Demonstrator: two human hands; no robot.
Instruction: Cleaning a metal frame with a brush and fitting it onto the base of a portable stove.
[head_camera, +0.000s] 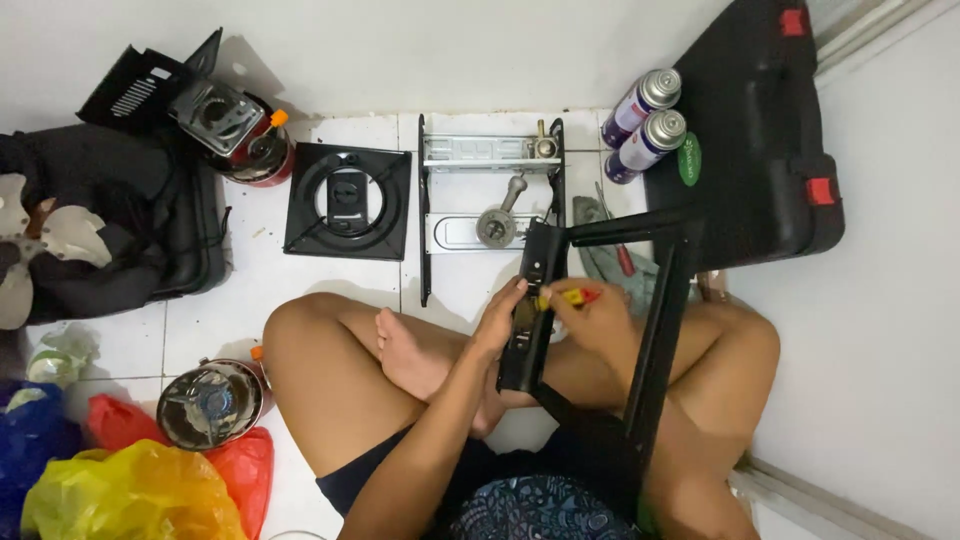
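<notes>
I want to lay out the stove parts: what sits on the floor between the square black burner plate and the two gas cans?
In the head view, an open metal stove base lies between the burner plate and gas cans.

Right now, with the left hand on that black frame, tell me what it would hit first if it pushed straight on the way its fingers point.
The left hand points up-right; it already touches the black frame, so that comes first, though depth is unclear.

Frame (640, 330) I held was black, screwdriver (568, 297) handle yellow and red. Burner plate (348, 200) black on white floor tiles (250, 270). Gas cans (645, 120) purple-and-white, silver tops. Case (760, 130) black, red latches. Bags (130, 490) yellow, red, blue.
</notes>
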